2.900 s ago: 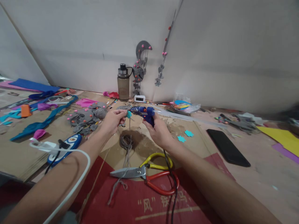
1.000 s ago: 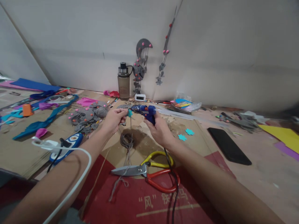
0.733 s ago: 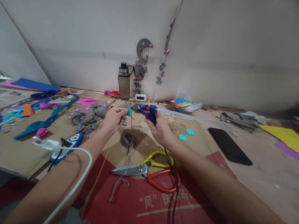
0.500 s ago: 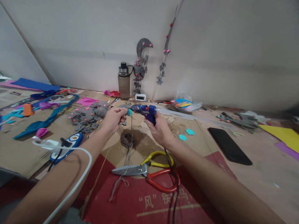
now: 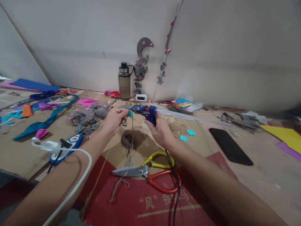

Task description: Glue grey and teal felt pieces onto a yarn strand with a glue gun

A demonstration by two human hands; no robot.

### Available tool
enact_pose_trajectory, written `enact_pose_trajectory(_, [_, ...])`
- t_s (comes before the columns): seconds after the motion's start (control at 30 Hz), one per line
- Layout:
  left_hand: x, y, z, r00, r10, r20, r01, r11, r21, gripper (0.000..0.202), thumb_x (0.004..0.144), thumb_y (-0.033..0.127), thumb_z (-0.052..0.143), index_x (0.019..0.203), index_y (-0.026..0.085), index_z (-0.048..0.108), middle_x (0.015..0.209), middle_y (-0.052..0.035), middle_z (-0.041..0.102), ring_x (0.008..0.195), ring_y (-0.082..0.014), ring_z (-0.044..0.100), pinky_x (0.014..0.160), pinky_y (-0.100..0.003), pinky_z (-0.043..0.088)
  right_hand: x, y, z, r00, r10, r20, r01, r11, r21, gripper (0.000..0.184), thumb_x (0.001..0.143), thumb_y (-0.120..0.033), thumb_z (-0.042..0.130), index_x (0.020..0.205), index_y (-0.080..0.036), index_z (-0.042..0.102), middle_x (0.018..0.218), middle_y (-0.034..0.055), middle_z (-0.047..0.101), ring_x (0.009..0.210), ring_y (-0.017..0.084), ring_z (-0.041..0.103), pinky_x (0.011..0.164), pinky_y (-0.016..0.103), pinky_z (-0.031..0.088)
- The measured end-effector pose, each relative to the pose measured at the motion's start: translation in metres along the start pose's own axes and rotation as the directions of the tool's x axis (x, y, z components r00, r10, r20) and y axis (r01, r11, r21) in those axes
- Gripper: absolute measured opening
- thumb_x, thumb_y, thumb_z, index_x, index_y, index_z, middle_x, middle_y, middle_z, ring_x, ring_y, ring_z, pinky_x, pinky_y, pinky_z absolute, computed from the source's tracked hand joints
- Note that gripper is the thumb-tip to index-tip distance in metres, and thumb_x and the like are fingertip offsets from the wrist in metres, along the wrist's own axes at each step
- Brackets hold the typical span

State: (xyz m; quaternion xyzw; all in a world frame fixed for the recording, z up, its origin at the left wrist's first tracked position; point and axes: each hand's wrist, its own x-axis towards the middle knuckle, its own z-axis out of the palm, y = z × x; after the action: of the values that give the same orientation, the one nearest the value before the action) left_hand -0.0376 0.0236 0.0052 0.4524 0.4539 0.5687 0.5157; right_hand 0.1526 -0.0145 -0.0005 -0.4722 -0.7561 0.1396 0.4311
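Observation:
Between the fingertips of my left hand [image 5: 115,121] is a small turquoise felt piece [image 5: 130,113], with a strand of grey yarn [image 5: 132,128] hanging down from it. My right hand [image 5: 160,129] grips a blue hot glue gun [image 5: 150,113], its nozzle pointing left and close to the felt piece; whether they touch I cannot tell. The yarn runs down past a small coil [image 5: 127,141] on the cardboard. Two turquoise flower-shaped cutouts [image 5: 187,135] lie to the right of my right hand. Below my hands rest scissors [image 5: 143,171] with one yellow and one red handle.
A black phone [image 5: 230,146] lies on the right. A bottle [image 5: 124,82] and a small white digital display [image 5: 141,97] stand by the wall. Grey felt pieces with pom-poms [image 5: 88,116] are heaped on the left, near a blue power strip [image 5: 68,147]. A white cable [image 5: 88,163] crosses my left forearm.
Both hands hold nearly the same pose, the glue gun's nozzle staying by the turquoise felt piece. The whole view has shifted very slightly.

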Motion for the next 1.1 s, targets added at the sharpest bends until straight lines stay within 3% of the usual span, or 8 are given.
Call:
enact_pose_trajectory(0.7, [0.0009, 0.0004, -0.0014, 1.0, 0.021, -0.009, -0.022, 0.998, -0.064, 0.015, 0.062, 0.019, 0.071, 0.067, 0.009, 0.061, 0.047, 0.0026, 0.05, 0.038, -0.0026, 0.038, 0.035, -0.014, 0.023, -0.0009, -0.0009, -0.0008, 1.0, -0.009, -0.001, 0.009, 1.0, 0.02, 0.031, 0.084, -0.025, 0.048, 0.114, -0.017, 0.047, 0.102, 0.0121, 0.062, 0.091, 0.025, 0.058, 0.083, 0.041, 0.047])
enact_pose_trajectory(1.1, [-0.0006, 0.001, 0.0012, 1.0, 0.009, -0.001, -0.009, 1.0, -0.024, 0.015, 0.062, 0.02, 0.07, 0.069, 0.008, 0.062, 0.048, 0.0013, 0.051, 0.038, -0.0033, 0.039, 0.035, -0.015, 0.023, -0.0005, -0.0014, -0.0005, 1.0, 0.017, 0.006, -0.017, 1.0, 0.018, 0.032, 0.084, -0.026, 0.048, 0.114, -0.014, 0.047, 0.098, 0.0128, 0.062, 0.086, 0.024, 0.059, 0.08, 0.04, 0.047])
